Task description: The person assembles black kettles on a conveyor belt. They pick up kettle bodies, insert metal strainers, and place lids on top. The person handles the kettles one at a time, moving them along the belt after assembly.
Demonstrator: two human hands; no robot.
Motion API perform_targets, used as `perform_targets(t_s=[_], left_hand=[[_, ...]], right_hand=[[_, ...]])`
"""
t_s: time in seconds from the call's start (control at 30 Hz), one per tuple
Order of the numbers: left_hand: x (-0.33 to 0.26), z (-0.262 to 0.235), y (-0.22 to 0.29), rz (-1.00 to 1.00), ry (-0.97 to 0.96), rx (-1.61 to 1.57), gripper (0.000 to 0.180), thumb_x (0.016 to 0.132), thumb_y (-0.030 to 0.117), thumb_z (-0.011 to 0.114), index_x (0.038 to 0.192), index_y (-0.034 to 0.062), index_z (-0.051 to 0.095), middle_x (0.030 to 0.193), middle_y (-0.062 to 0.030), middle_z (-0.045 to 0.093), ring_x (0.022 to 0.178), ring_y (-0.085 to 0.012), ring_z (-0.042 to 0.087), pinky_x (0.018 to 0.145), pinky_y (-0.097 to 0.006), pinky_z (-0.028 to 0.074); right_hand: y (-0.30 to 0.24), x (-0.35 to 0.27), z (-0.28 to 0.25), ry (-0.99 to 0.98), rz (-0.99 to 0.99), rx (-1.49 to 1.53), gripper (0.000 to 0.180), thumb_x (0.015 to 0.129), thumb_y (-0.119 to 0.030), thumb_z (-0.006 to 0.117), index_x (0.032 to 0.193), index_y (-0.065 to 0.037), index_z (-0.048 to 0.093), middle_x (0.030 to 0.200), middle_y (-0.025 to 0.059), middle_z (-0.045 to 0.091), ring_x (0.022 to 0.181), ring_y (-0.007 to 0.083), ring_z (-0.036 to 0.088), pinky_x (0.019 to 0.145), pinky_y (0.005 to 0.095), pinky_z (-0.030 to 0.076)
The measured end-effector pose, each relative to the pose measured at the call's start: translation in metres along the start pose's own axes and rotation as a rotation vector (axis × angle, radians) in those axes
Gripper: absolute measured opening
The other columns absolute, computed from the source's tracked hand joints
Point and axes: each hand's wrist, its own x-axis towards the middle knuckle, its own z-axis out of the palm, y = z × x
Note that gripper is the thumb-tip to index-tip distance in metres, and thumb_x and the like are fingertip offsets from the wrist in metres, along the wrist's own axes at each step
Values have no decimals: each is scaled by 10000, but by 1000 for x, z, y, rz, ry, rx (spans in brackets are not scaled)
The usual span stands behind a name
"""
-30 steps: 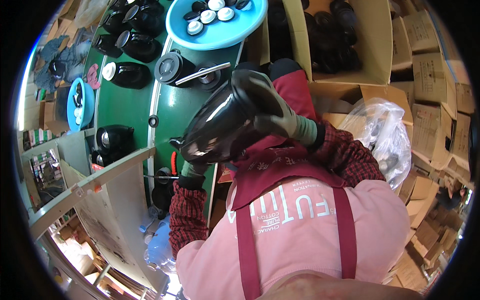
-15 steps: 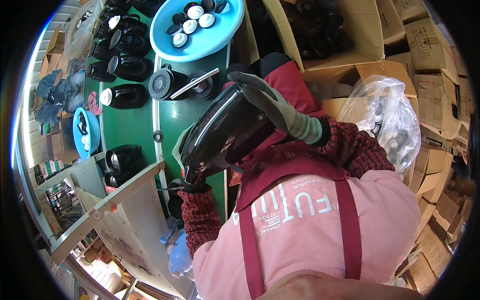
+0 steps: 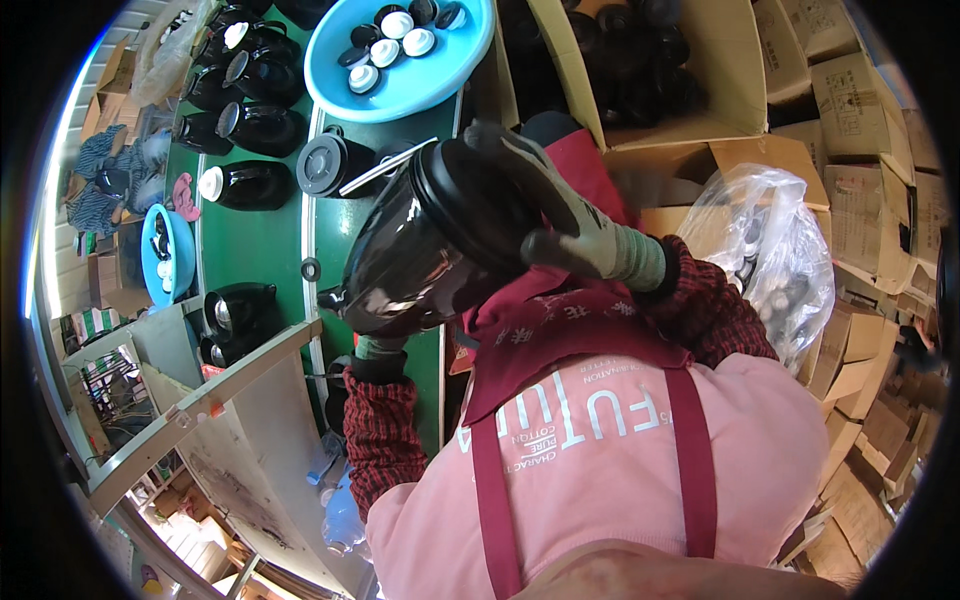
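A glossy black thermos jug [image 3: 405,265] lies tilted across both my gloved hands, above the edge of the green workbench. Its spout points lower left, and its wide end with a black ring [image 3: 450,205] faces upper right. My right hand [image 3: 565,205] is closed over that wide end, fingers spread around the rim. My left hand [image 3: 380,347] supports the jug from below; mostly its cuff shows, and its fingers are hidden behind the body. Just beyond the jug, a black cylindrical part with a round lid [image 3: 325,167] stands on the bench beside a metal rod [image 3: 375,172].
A blue basin [image 3: 400,95] holds several black and white lids. More black jugs [image 3: 250,185] lie along the bench's left side. A small black ring [image 3: 311,269] rests on the green surface. To the right stand an open carton [image 3: 735,110] of black parts and a clear plastic bag [image 3: 785,250].
The jug has turned, bringing its ringed wide end into sight and its spout further left. My right hand has shifted from the side onto the wide end; my left hand has gone further behind the jug.
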Motion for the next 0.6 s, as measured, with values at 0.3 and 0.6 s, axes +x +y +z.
perform_targets(t_s=[0.3,0.6], left_hand=[[27,0,72,138,218,225,654,936,357,713,1466,27,518,1407,-138,591,1261,-274,590,1080,-392,468],[43,16,135,25,257,312,711,881,432,747,1410,-13,580,1307,-159,666,1167,-293,667,1025,-383,502]], right_hand=[[4,-4,16,207,309,416,713,971,-419,660,1573,-135,403,1578,186,367,1455,333,370,1188,462,302],[14,-9,19,81,66,286,800,869,-485,733,1507,-83,466,1564,229,391,1436,379,406,1188,484,337]])
